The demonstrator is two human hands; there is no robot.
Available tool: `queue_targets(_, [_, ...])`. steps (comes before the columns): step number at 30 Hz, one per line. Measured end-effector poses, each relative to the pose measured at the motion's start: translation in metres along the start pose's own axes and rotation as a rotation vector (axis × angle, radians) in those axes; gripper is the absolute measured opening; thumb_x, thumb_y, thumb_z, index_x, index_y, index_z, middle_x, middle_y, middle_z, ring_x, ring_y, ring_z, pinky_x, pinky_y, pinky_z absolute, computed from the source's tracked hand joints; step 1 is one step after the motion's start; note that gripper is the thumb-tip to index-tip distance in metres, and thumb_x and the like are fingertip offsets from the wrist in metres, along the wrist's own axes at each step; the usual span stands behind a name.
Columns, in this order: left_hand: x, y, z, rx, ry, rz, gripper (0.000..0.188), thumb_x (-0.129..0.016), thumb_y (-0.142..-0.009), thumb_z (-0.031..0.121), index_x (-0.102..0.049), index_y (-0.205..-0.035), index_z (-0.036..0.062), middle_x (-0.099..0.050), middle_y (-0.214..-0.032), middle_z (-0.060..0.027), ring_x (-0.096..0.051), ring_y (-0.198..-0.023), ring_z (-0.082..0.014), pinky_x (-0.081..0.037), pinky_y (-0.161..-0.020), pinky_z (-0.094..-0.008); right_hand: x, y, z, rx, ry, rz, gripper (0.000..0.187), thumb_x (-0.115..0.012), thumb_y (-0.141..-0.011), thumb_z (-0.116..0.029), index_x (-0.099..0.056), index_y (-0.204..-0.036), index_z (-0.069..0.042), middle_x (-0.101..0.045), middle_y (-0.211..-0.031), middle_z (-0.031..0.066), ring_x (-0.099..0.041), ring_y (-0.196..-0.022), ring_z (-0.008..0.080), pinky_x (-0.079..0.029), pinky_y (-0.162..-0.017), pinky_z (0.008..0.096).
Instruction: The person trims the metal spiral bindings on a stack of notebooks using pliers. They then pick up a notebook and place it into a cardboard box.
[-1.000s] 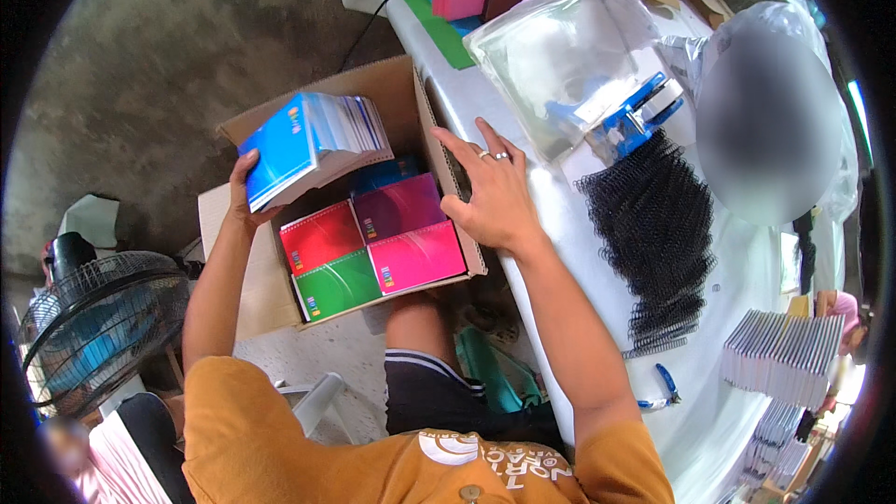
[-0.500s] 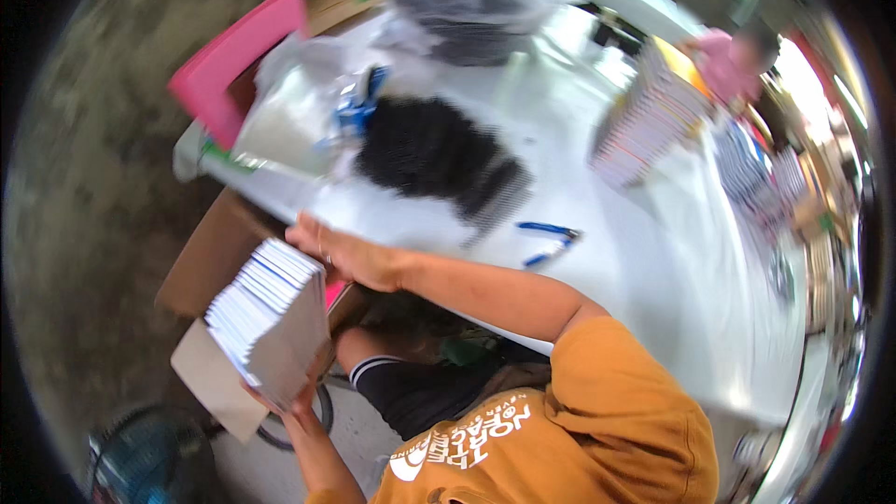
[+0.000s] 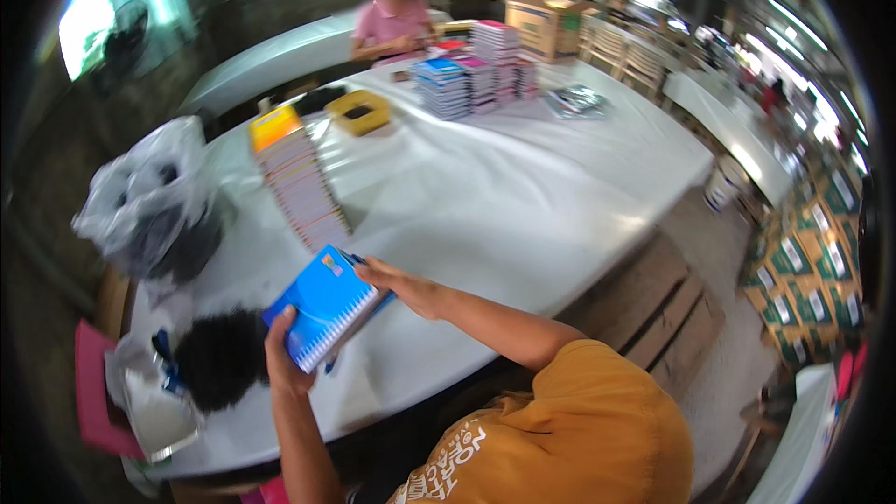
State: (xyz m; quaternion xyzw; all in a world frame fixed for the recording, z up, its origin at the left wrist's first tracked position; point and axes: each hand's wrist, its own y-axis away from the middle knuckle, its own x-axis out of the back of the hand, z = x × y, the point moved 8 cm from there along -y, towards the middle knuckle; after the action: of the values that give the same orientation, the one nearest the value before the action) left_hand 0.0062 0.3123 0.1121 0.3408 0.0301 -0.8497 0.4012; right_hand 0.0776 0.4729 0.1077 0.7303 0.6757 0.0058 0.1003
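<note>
Both my hands grip a stack of spiral notebooks (image 3: 329, 291) over the near edge of the white-covered table. A bright blue cover with a small sticker is uppermost, and white coil binding runs along its near right side. My left hand (image 3: 287, 350) holds the near left corner, thumb on the cover. At the far right corner, my right hand (image 3: 397, 282) has its fingers closed round the edge. How many notebooks are in the stack is hidden. A pile of black binding coils (image 3: 219, 359) lies on the table left of my left hand.
Beyond my hands leans a tall row of notebooks (image 3: 297, 177) topped with yellow. Farther back stand a yellow tray (image 3: 359, 114), stacked notebooks (image 3: 441, 89) and a seated person (image 3: 390, 23). A clear plastic bag of black material (image 3: 159, 205) stands left; wrapped cartons (image 3: 807, 271) stand right.
My view has swung up and right across the table. The notebooks came up from beside the open cardboard box to the table, turning so the blue cover shows.
</note>
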Motion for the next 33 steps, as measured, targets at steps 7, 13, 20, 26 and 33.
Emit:
queue_targets(7, [-0.046, -0.112, -0.029, 0.402, -0.216, -0.021, 0.051, -0.061, -0.07, 0.054, -0.058, -0.109, 0.0208, -0.062, -0.103, -0.0043, -0.055, -0.087, -0.0229, -0.037, -0.072, -0.0358, 0.09, -0.054, 0.013, -0.074, -0.296, 0.13, 0.073, -0.058, -0.074, -0.061, -0.05, -0.125, -0.01, -0.051, -0.127, 0.0109, -0.046, -0.115, 0.0242, -0.031, -0.1, 0.0386])
queue_targets(13, [-0.035, -0.073, -0.098, 0.286, -0.056, 0.278, 0.072, -0.052, -0.074, 0.064, -0.044, -0.13, 0.0189, -0.048, -0.13, -0.0098, -0.041, -0.122, -0.0364, -0.031, -0.092, -0.0583, 0.104, -0.091, 0.027, -0.292, -0.178, -0.16, 0.055, -0.06, -0.075, -0.05, -0.058, -0.114, -0.012, -0.062, -0.111, 0.0066, -0.057, -0.097, 0.0203, -0.043, -0.087, 0.0326])
queue_targets(20, [-0.079, -0.029, -0.128, 0.03, 0.312, 0.293, 0.098, -0.058, -0.071, 0.067, -0.01, -0.145, 0.0237, -0.008, -0.15, -0.0131, -0.009, -0.139, -0.035, -0.011, -0.103, -0.0659, 0.037, -0.177, 0.035, -0.484, 0.052, -0.686, 0.049, -0.062, -0.076, -0.039, -0.06, -0.109, -0.003, -0.063, -0.112, 0.012, -0.058, -0.099, 0.0246, -0.04, -0.095, 0.0363])
queue_targets(26, [-0.092, -0.035, -0.122, -0.027, 0.515, 0.317, 0.105, -0.062, -0.07, 0.066, -0.001, -0.145, 0.0255, 0.008, -0.15, -0.0147, 0.0, -0.139, -0.0362, -0.012, -0.104, -0.0652, -0.024, -0.207, 0.034, -0.513, 0.029, -0.814, 0.05, -0.067, -0.076, -0.035, -0.059, -0.108, 0.002, -0.062, -0.112, 0.0157, -0.06, -0.099, 0.0255, -0.04, -0.098, 0.0377])
queue_targets(33, [-0.029, -0.016, -0.122, 0.089, 0.365, 0.392, 0.128, -0.059, -0.063, 0.075, 0.016, -0.144, 0.0099, 0.008, -0.15, -0.0212, 0.003, -0.14, -0.0367, -0.004, -0.109, -0.056, 0.029, -0.195, -0.002, -0.081, -0.084, -0.686, 0.077, -0.035, -0.091, -0.06, -0.028, -0.14, -0.001, -0.032, -0.144, 0.0157, -0.036, -0.129, 0.0218, -0.028, -0.107, 0.0346])
